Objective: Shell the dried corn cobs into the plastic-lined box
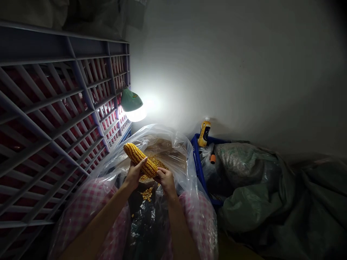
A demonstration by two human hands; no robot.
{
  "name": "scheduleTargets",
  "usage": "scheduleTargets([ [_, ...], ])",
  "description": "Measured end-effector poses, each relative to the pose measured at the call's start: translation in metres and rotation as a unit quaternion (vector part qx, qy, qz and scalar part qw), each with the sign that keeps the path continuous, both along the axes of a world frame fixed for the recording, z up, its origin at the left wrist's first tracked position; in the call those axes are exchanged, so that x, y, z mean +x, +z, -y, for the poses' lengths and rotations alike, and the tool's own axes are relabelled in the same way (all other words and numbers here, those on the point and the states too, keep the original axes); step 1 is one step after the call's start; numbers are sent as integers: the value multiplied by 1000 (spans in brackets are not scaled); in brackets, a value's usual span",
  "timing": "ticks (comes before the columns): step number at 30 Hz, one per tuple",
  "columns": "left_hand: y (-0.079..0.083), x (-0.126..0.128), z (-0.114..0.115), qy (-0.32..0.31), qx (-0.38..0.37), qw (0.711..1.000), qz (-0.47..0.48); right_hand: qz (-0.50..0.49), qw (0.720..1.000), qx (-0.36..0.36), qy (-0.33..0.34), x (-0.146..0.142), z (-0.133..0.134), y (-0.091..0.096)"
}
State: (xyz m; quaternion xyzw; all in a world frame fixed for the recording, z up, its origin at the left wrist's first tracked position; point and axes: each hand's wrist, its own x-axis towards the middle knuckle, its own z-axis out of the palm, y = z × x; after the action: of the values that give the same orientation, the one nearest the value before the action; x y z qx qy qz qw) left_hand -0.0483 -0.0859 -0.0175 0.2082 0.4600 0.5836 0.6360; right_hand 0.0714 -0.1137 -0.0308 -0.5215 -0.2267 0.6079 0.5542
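Observation:
A yellow corn cob (137, 155), thick with kernels, slants from upper left to lower right above a clear plastic bag (176, 144). My left hand (132, 175) is wrapped round the cob's underside, its thumb lying across the kernels. At the cob's lower right end, the fingers of my right hand (165, 180) are closed together against the kernels; whether they pinch a loose kernel is hidden. Loose corn kernels (146, 194) lie on the plastic below my hands, and more kernels (159, 162) show inside the bag behind the cob.
Stacked plastic crates (93, 104) rise on the left, with a lit green-capped lamp (132, 101) hanging from them. To the right, a blue crate (199, 166) holds a yellow-labelled bottle (204, 133) and bags. Dark green sheeting (252, 209) lies beyond. Pink checked cloth (92, 206) covers my legs under the plastic.

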Motion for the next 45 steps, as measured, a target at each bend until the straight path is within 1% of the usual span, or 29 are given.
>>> scheduleTargets([
  [4,0,-4,-6,-11,-38,998,46,-14,1000,-10,-21,-1,-1,-3],
  [7,1,-7,-9,7,-55,997,60,-41,999,-10,-6,1,0,1],
  [9,2,-7,-9,9,-45,997,64,-57,998,-12,4,3,1,4],
  [13,4,-6,-7,-22,-24,995,95,-79,997,-19,13,5,1,8],
  [16,2,-6,-7,-37,-3,995,97,-82,996,-22,18,5,1,9],
  [20,-1,-5,-6,-41,10,996,72,-81,996,-20,15,2,1,6],
  [24,2,-3,-5,-55,28,996,60,-84,996,-21,1,0,0,0],
  [28,9,-6,-5,-81,-1,987,137,-102,994,-26,-28,0,-1,-2],
  [30,11,-9,-5,-84,-16,982,168,-117,992,-30,-22,1,0,2],
  [32,11,-10,-6,-77,-21,981,177,-136,990,-41,2,3,1,6],
  [35,11,-10,-7,-75,-6,979,188,-157,985,-54,38,5,4,10],
  [38,11,-7,-8,-59,-6,984,168,-140,988,-17,57,7,7,12],
  [40,11,-6,-8,-34,-8,989,143,-124,990,12,72,8,9,13],
  [43,9,-5,-8,-6,3,993,122,-113,990,18,87,6,10,13],
  [45,7,-6,-8,0,9,994,107,-113,990,11,87,0,10,11],
])
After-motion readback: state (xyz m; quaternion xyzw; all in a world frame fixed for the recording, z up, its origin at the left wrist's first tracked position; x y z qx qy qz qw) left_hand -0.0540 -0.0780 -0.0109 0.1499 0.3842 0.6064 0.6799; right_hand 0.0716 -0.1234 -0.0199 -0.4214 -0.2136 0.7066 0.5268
